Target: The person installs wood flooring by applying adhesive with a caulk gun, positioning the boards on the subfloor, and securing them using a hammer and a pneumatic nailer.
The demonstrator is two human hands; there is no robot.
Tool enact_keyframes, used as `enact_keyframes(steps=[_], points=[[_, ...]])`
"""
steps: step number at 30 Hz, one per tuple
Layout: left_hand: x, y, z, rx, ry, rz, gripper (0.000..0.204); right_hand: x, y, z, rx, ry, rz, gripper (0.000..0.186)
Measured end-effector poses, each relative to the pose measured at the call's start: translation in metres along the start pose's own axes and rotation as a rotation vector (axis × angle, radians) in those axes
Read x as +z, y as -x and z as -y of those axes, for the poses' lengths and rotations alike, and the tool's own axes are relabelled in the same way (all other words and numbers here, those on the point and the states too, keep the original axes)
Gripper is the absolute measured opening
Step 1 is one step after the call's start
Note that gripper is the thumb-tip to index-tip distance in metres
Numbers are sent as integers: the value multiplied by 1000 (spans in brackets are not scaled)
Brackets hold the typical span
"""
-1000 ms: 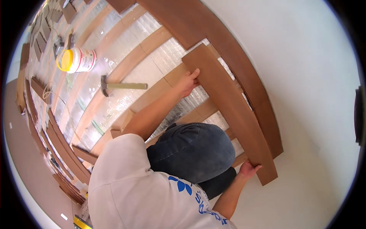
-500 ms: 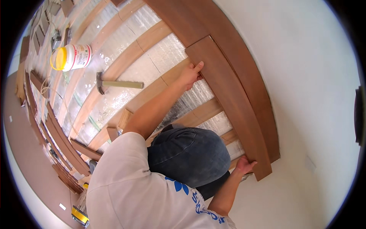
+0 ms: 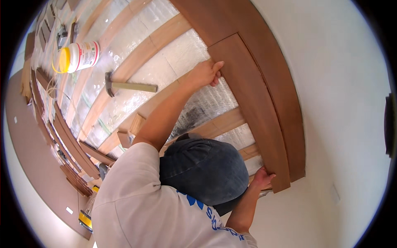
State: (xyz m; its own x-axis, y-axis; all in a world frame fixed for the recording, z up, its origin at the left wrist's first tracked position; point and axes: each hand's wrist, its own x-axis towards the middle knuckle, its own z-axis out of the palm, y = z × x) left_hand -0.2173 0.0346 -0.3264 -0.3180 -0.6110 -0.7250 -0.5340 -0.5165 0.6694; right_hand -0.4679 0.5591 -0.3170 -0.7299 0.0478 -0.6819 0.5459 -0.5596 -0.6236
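Observation:
Both my hands are on a long brown wooden floorboard (image 3: 258,111), which lies alongside another brown board (image 3: 281,95) by the wall. My left hand (image 3: 206,74) is closed at its left edge near the far end, with the thumb at the edge and the fingers curled. Lower down, my right hand (image 3: 263,180) grips the same edge near the close end; its thumb shows and its other fingers are partly hidden. The board's close end sticks out slightly past the board by the wall.
Pale wooden battens (image 3: 223,124) cross silvery foil sheeting (image 3: 194,49). On them lie a hammer (image 3: 132,86) and a white tub with a yellow lid (image 3: 80,57). Loose brown boards (image 3: 74,144) lie at the left. A white wall (image 3: 331,82) stands at the right.
The held floorboard has slid slightly toward its far end, so its close end sticks out less. Both hands have stayed on it. The whole view has shifted a little.

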Motion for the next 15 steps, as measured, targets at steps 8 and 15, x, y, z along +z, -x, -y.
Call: enact_keyframes(steps=[8,15], points=[[6,-4,-3,-3,-50,-5,61,-44,-44,10,100,14,17,57],[5,-4,5,-45,-28,-25,61,-27,-48,-5,113,112,130,67]])
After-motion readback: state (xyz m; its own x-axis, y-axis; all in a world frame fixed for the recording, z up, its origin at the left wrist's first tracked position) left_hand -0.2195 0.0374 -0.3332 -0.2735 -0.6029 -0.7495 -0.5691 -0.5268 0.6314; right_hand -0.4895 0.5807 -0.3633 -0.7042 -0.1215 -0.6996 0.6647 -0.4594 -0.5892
